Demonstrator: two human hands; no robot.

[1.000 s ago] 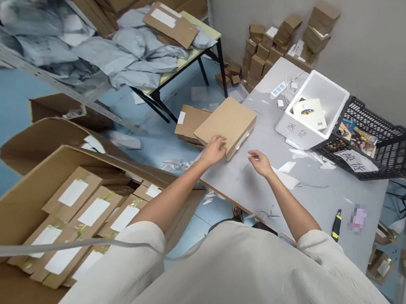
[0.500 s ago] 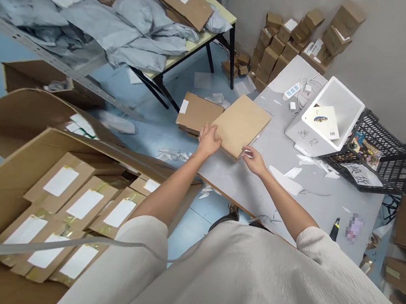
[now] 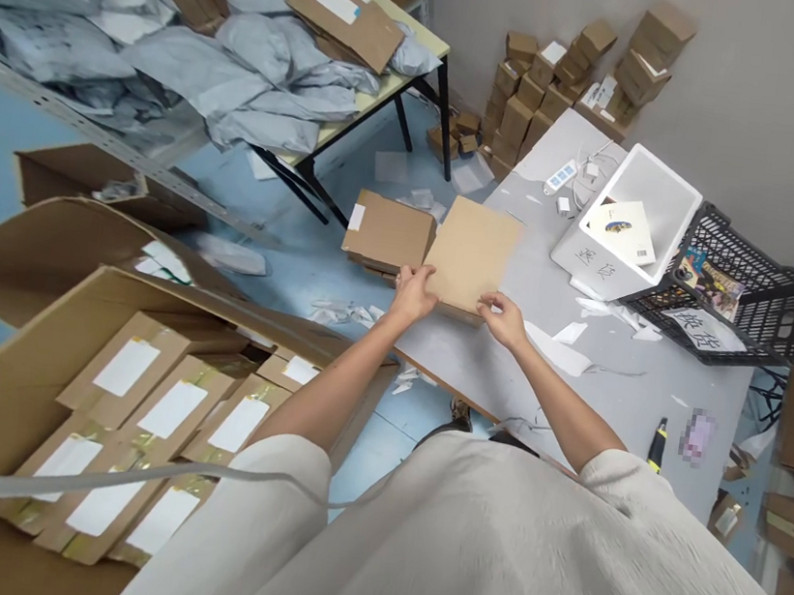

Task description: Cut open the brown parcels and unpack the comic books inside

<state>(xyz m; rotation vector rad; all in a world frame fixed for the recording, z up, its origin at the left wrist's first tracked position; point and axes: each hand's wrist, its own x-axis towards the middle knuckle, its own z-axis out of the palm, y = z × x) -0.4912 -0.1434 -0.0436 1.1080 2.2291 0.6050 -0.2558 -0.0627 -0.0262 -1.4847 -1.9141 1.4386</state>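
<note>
A plain brown cardboard box [image 3: 473,249] with a blank top lies at the left part of the grey table [image 3: 617,405]. My left hand [image 3: 413,297] grips its near left corner, the thumb on the top near the edge. At the near right corner my right hand [image 3: 502,319] holds on with thumb and fingers. The undersides of the box and some fingertips are hidden. Just left of it sits another cardboard box [image 3: 391,230] with a small white label.
A large open carton [image 3: 15,364] of labelled boxes stands at the left. On the table are a white foam bin [image 3: 596,260], a black crate [image 3: 771,288], a power strip [image 3: 560,177], paper scraps and a utility knife [image 3: 657,445]. Grey mailing bags [image 3: 179,64] pile up behind.
The box has turned so that its near edge faces me more squarely. My right hand has moved slightly right along with its corner, and the whole view has shifted a little.
</note>
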